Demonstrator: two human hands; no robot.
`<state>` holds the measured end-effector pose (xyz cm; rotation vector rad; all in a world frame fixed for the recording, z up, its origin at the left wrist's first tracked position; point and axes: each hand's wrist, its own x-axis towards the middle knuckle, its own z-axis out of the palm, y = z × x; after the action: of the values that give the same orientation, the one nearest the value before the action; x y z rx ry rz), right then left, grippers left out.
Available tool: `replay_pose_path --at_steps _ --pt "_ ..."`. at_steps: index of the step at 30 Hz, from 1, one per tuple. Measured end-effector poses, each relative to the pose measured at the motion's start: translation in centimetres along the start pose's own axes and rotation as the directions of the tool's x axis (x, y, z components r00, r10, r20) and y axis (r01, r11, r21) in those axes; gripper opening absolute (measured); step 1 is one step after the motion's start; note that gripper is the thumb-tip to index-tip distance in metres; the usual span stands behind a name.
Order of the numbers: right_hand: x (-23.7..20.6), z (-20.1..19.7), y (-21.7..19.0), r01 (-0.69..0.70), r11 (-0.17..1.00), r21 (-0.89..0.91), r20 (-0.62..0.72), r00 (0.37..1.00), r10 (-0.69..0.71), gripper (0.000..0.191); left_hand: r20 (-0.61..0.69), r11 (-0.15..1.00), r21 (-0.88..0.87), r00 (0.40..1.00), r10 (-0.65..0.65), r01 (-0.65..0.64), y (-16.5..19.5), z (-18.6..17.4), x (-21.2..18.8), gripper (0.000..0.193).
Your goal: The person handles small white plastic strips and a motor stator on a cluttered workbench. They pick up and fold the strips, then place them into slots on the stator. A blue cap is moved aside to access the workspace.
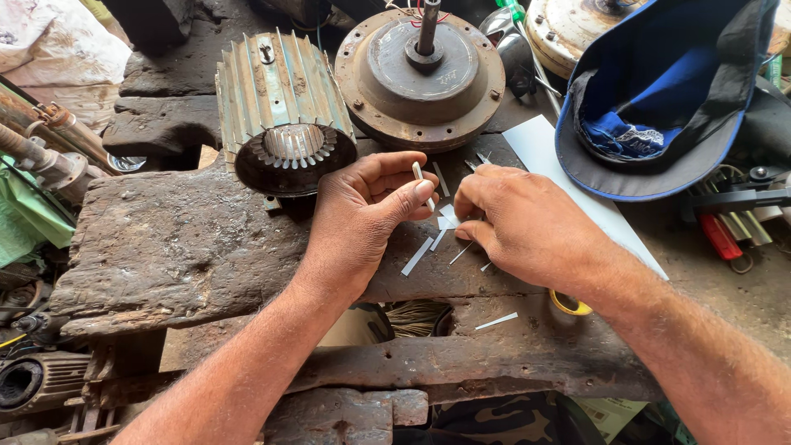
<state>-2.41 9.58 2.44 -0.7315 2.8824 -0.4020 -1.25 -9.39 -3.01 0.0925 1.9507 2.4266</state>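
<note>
Hands over worn wooden bench [165, 247]. I see left hand [362, 210] pinching one white paper strip [422, 183] between thumb and fingertips, held upright. Right hand [519, 222] is curled knuckles-up just beside it; can't tell whether it grips anything. Loose strips [417, 256] lie on bench below. Finned motor stator [284, 111] sits behind left hand, round motor cover [420, 74] beside it, blue cap [659, 99] far right.

Left hand [358, 216] and right hand [521, 221]: both bare, no gloves, rings or watch. Forearms bare, no sleeves visible.
</note>
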Motion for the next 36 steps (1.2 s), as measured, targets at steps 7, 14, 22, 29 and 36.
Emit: replay_pose_path --at_steps 7,14,22,29,36 --pt "-0.1 -0.3 0.4 0.143 0.984 -0.107 -0.088 0.984 -0.153 0.028 0.003 1.000 0.007 1.000 0.007 -0.007 -0.1 0.0 -0.1 0.038" --pt "-0.3 0.0 -0.4 0.186 0.910 -0.371 0.045 0.982 -0.182 0.012 0.006 0.999 -0.044 1.000 0.013 -0.012 -0.5 0.2 0.1 0.037" --pt "-0.5 0.1 -1.3 0.219 0.837 -0.501 0.064 0.974 -0.216 0.009 0.019 1.000 -0.023 1.000 0.010 -0.010 -0.4 0.1 0.0 0.038" --pt "-0.6 0.5 -0.9 0.211 0.848 -0.485 -0.021 0.967 -0.253 0.004 0.015 1.000 -0.029 1.000 -0.008 0.009 -0.5 0.0 0.1 0.038" --pt "-0.8 0.6 -0.4 0.123 0.908 -0.401 -0.114 0.977 -0.182 0.012 0.033 0.998 -0.063 0.999 0.011 -0.009 -0.9 -0.2 0.1 0.037"
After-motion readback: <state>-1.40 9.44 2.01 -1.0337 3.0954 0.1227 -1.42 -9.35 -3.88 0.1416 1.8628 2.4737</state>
